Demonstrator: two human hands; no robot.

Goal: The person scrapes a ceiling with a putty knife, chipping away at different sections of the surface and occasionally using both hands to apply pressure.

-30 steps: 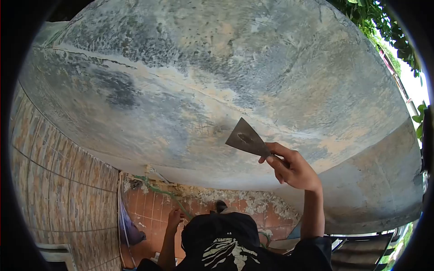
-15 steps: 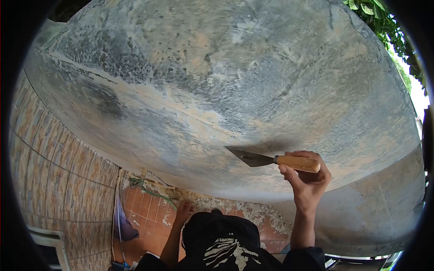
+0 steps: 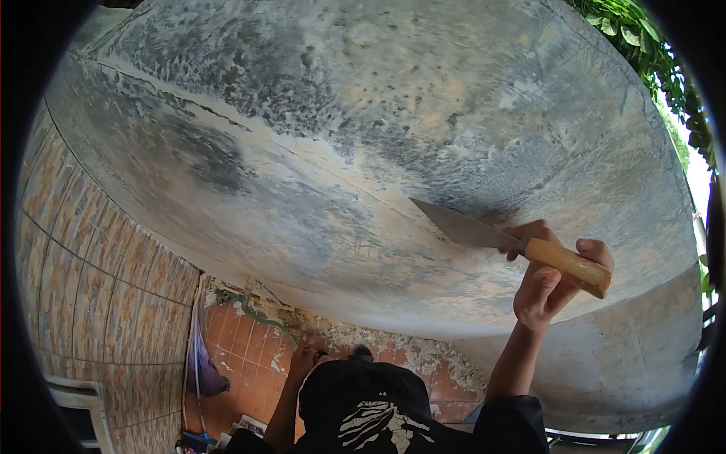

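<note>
- Weathered grey-blue plaster (image 3: 340, 113), patched with sandy bare spots and dark speckles, fills most of the view as one broad curved face.
- To the left stands one wall of brown brick-pattern tiles (image 3: 83, 265). Below it is a floor of terracotta tiles (image 3: 249, 348) strewn with pale flakes along the foot of the plaster.
- One green cord (image 3: 261, 318) trails across that floor, and green leaves (image 3: 650, 53) show at the upper right edge.
- There is one scraper (image 3: 514, 246), with one flat metal blade (image 3: 461, 225) and one wooden handle (image 3: 567, 265).
- Its long axis runs on a slant from upper left to lower right. The blade points up and left, with its tip against the plaster right of centre, and the handle end points down and right.
- Two hands are in view.
- The right hand (image 3: 548, 284) is raised, its fingers wrapped closed round the wooden handle, just behind the blade.
- The left hand (image 3: 305, 357) hangs low over the floor tiles, well apart from the scraper. It is too small to tell how far its fingers are open or whether they hold anything.
- One black shirt (image 3: 378, 416) with a white print sits at the bottom edge.
</note>
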